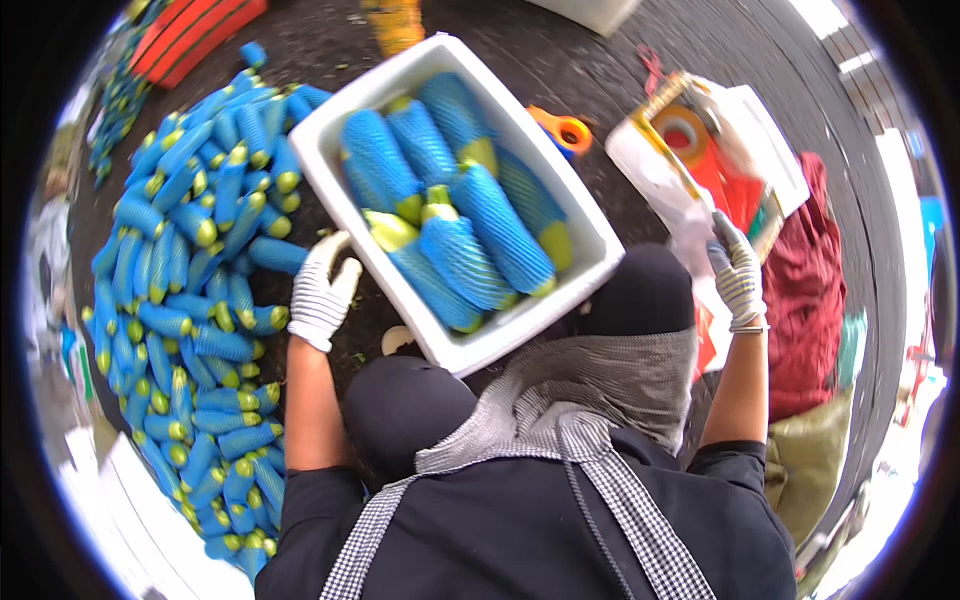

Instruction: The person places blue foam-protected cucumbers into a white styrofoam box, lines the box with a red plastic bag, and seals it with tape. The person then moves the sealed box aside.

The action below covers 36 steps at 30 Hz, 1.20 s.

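In front of me stands a white foam box [536, 322], tilted in view, holding several pale green squash, likely zucchini [502, 229], each in a blue foam-net sleeve. My left hand [324, 292], in a striped white work glove, is beside the box's left wall with thumb and fingers apart. Whether its fingertips touch the wall is unclear. At the right, my right hand [736, 274], in a similar glove, is at the near edge of an open foam container [772, 150] with white plastic sheeting [652, 176]. Its grip on the plastic cannot be made out.
A large heap of sleeved squash [195, 300] spreads along my left. Beyond the box's right side lies an orange-and-blue tool [566, 135], perhaps a tape dispenser. The container holds a tape roll [679, 137]. Dark red cloth [802, 300] and a red crate [195, 37] lie farther out.
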Each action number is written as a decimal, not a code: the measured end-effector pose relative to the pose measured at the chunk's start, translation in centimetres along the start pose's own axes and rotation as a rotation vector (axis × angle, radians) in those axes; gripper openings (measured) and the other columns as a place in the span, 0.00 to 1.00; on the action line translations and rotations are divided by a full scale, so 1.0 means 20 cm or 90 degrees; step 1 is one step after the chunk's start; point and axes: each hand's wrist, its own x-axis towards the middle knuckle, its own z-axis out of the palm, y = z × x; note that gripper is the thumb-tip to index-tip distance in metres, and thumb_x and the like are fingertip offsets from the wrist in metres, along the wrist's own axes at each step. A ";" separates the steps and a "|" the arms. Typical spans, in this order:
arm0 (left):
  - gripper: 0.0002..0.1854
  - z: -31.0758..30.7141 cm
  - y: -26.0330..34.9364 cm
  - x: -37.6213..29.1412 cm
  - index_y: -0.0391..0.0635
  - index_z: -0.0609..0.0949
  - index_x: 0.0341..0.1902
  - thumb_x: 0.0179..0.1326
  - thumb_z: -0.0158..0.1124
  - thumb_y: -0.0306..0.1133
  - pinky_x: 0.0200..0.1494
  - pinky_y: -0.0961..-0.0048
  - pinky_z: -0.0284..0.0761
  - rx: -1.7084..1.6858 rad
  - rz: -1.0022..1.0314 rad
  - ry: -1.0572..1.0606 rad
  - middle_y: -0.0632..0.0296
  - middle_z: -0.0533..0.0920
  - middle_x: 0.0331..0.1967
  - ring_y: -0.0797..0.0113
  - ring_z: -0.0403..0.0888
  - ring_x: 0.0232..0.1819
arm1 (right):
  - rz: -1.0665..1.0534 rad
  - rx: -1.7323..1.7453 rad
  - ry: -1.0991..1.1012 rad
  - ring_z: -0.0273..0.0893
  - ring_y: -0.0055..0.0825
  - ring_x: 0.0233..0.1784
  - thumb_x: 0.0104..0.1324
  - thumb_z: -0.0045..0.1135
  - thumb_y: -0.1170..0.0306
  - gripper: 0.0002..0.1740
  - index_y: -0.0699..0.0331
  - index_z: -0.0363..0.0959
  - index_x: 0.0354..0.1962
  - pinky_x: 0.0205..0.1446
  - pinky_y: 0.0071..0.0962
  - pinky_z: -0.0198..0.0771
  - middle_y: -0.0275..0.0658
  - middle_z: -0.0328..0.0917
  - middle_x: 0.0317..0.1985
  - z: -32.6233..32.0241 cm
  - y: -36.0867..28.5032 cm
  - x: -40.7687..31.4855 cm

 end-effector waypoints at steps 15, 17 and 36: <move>0.31 0.83 0.81 0.34 0.39 0.74 0.64 0.56 0.57 0.38 0.74 0.44 0.57 0.530 0.638 -0.272 0.48 0.75 0.60 0.45 0.70 0.67 | 0.445 -0.224 0.097 0.81 0.45 0.55 0.68 0.56 0.57 0.23 0.56 0.77 0.58 0.60 0.38 0.74 0.49 0.83 0.50 -0.21 1.42 -1.04; 0.30 0.89 0.80 0.34 0.36 0.74 0.64 0.61 0.50 0.42 0.73 0.42 0.58 0.532 0.666 -0.267 0.45 0.75 0.60 0.42 0.70 0.67 | 0.439 -0.217 0.164 0.81 0.45 0.54 0.68 0.56 0.58 0.23 0.56 0.78 0.58 0.60 0.39 0.74 0.49 0.83 0.50 -0.25 1.65 -1.04; 0.20 1.18 1.23 0.32 0.36 0.78 0.62 0.67 0.53 0.21 0.69 0.60 0.69 0.293 0.370 -0.124 0.47 0.77 0.61 0.52 0.74 0.65 | 0.772 -0.183 0.216 0.82 0.43 0.57 0.61 0.67 0.58 0.34 0.53 0.71 0.65 0.64 0.36 0.71 0.45 0.83 0.55 -0.76 2.52 -0.91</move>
